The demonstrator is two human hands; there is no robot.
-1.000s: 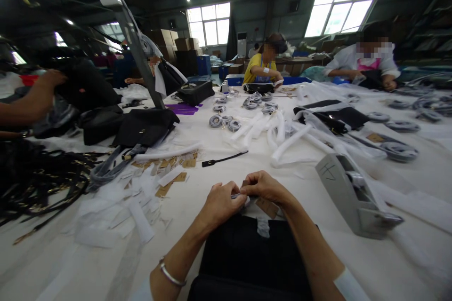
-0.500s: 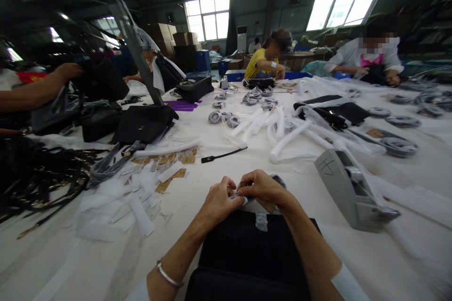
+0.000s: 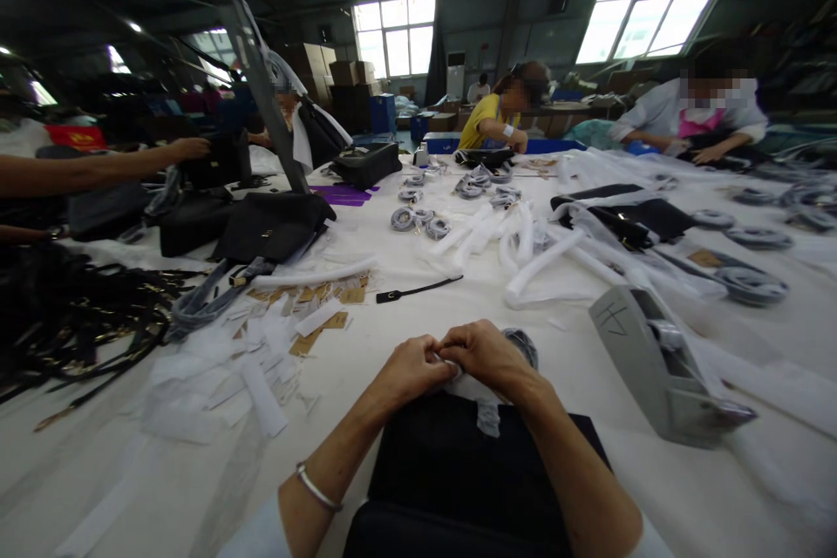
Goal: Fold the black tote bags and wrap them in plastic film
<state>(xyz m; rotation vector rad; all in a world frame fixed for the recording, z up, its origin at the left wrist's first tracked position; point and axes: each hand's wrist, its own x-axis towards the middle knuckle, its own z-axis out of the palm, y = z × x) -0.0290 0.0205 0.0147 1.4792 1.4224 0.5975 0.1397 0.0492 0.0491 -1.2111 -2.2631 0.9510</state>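
A black bag (image 3: 467, 475) lies in front of me, a strip of clear wrap (image 3: 487, 418) hanging over its far edge. Just beyond that edge my left hand (image 3: 415, 366) and my right hand (image 3: 480, 353) meet, fingertips pinched together. Between them is a bit of whitish, thin material that my fingers mostly cover; I cannot make out what it is. Behind my right hand shows a coiled, wrapped strap (image 3: 523, 347), partly hidden by the hand.
A grey tape dispenser (image 3: 654, 366) stands at right. Paper scraps and brown tags (image 3: 327, 323) litter the left, near a black strap piece (image 3: 418, 289). Wrapped strap coils (image 3: 418, 221) and white foam tubes (image 3: 523, 253) lie farther back. Co-workers sit across; another person's arm (image 3: 131, 166) reaches in from the left.
My fingers have closed more tightly together over the small material, and the brown tag beside my right hand is now hidden. At left, the co-worker's arm has moved rightward with a black bag.
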